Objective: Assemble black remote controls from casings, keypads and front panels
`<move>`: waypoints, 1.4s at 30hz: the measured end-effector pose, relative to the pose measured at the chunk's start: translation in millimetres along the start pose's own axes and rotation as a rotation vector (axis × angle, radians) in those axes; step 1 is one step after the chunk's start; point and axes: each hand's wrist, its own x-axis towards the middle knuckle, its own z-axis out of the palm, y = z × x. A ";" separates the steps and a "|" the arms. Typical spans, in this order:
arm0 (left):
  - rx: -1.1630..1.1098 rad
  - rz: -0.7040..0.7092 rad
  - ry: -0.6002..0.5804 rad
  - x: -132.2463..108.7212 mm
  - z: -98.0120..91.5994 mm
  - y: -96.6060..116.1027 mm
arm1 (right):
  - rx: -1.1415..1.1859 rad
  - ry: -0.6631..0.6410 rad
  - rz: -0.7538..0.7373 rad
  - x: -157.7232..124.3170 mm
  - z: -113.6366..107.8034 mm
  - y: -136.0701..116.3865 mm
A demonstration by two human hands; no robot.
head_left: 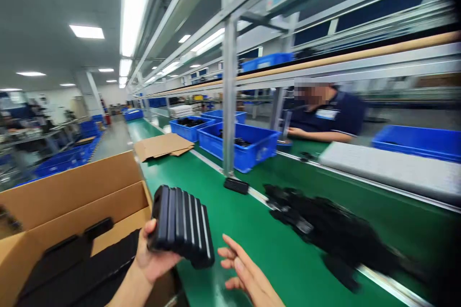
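A row of several flat black plastic pieces (183, 225), stacked face to face, rests in my left hand (154, 259), above the edge of the green table. My left thumb presses on the near end and the fingers go underneath. Just to the right of the stack, my right hand (248, 273) has its fingers apart, holding nothing and not touching the pieces. An open cardboard box (72, 196) stands at the left with rows of black pieces (65, 268) inside. One black piece (236, 185) lies on the table by the metal post.
Blue bins (252, 151) stand beyond the metal post (229, 96). Flat cardboard (162, 145) lies on the green table (216, 206). A blurred black pile (334, 230) covers the right side. A person in dark blue (345, 110) sits across, near a white slab (389, 168).
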 end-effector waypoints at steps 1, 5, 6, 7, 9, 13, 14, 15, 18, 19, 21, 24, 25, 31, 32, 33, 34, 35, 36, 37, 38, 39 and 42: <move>-0.122 -0.101 -0.135 5.3 18.2 -19.2 | 0.021 0.013 0.032 -1.5 -11.8 -2.3; -0.362 -0.487 -0.456 20.2 86.3 -79.8 | -0.117 0.135 0.114 -34.0 -65.2 3.5; -0.364 -0.569 -0.479 22.8 99.9 -90.1 | -0.151 0.186 0.136 -46.3 -76.1 8.0; -0.348 -0.638 -0.491 25.2 111.6 -98.9 | -0.167 0.237 0.157 -58.6 -85.1 13.1; -0.266 -0.720 -0.511 29.5 128.8 -113.7 | -0.169 0.335 0.195 -81.8 -97.3 23.3; -0.094 -0.756 -0.579 34.7 142.7 -137.9 | -0.198 0.501 0.265 -118.2 -104.1 37.9; -0.067 -0.762 -0.595 35.1 143.3 -142.5 | -0.234 0.525 0.276 -125.7 -104.3 40.0; -0.043 -0.762 -0.611 35.2 143.4 -146.3 | -0.284 0.539 0.281 -132.9 -104.5 41.7; 0.044 -0.704 -0.659 35.4 141.4 -151.9 | -0.441 0.558 0.265 -152.5 -108.9 45.5; 0.075 -0.673 -0.674 35.8 140.2 -152.0 | -0.480 0.565 0.253 -158.4 -111.9 46.9; 0.143 -0.610 -0.696 37.5 137.3 -150.2 | -0.538 0.585 0.231 -169.3 -120.5 50.1; 0.264 -0.527 -0.717 43.2 132.6 -143.8 | -0.679 0.666 0.205 -182.7 -137.0 54.0; 0.308 -0.503 -0.723 45.8 131.2 -140.9 | -0.765 0.688 0.205 -186.1 -142.2 53.9; 0.575 -0.364 -0.750 65.1 123.6 -120.1 | -1.168 0.643 0.190 -178.7 -147.5 25.1; 0.612 -0.339 -0.748 68.7 121.6 -117.2 | -1.198 0.573 0.145 -171.8 -142.9 17.7; 0.644 -0.313 -0.741 72.3 119.2 -114.8 | -1.240 0.475 0.094 -163.8 -137.2 11.0; 0.674 -0.287 -0.729 76.0 116.1 -112.8 | -1.282 0.366 0.049 -155.1 -130.9 5.5; 0.704 -0.261 -0.710 79.7 112.5 -111.2 | -1.320 0.268 0.023 -146.4 -124.2 1.8; 0.733 -0.237 -0.687 83.5 108.2 -109.9 | -1.350 0.201 0.022 -138.0 -117.6 -0.2; 0.762 -0.214 -0.662 87.2 103.5 -108.8 | -1.375 0.166 0.044 -130.3 -111.2 -0.5; 0.788 -0.193 -0.638 90.9 98.5 -107.8 | -1.397 0.162 0.079 -123.6 -105.2 0.4; 0.812 -0.172 -0.614 94.6 93.3 -106.9 | -1.417 0.180 0.117 -117.8 -99.6 2.0; 0.873 -0.106 -0.542 104.9 78.1 -104.6 | -1.458 0.251 0.138 -105.0 -86.0 5.2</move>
